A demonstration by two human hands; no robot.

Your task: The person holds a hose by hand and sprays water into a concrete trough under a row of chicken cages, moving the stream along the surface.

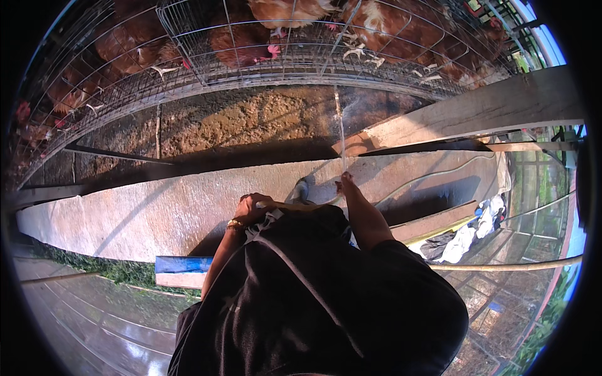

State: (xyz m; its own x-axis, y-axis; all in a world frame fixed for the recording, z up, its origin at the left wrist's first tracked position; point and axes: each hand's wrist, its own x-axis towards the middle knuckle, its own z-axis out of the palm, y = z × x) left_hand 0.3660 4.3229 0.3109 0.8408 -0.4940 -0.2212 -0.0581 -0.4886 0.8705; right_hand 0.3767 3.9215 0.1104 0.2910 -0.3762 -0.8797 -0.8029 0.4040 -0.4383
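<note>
My right hand (pixel 345 182) is closed around the end of a hose, most of which the hand hides. A thin water stream (pixel 339 113) runs from it towards the wet, manure-covered ground (pixel 263 115) beneath the wire cages. The pale green hose (pixel 425 177) curves over the concrete walkway (pixel 141 207) on the right. My left hand (pixel 254 207), with a gold-coloured bracelet at the wrist, is at the waist by the bunched edge of the dark shirt (pixel 301 291); its fingers are partly hidden. Part of a foot (pixel 301 190) shows just ahead of the waist.
Wire cages (pixel 202 82) with several brown hens (pixel 242 44) span the top. A wooden beam (pixel 475 110) slants in from the right. Beside the walkway lie a blue and white object (pixel 183 270), a board (pixel 435 221) and white sacks or cloths (pixel 458 244). A pole (pixel 508 266) and netting stand behind.
</note>
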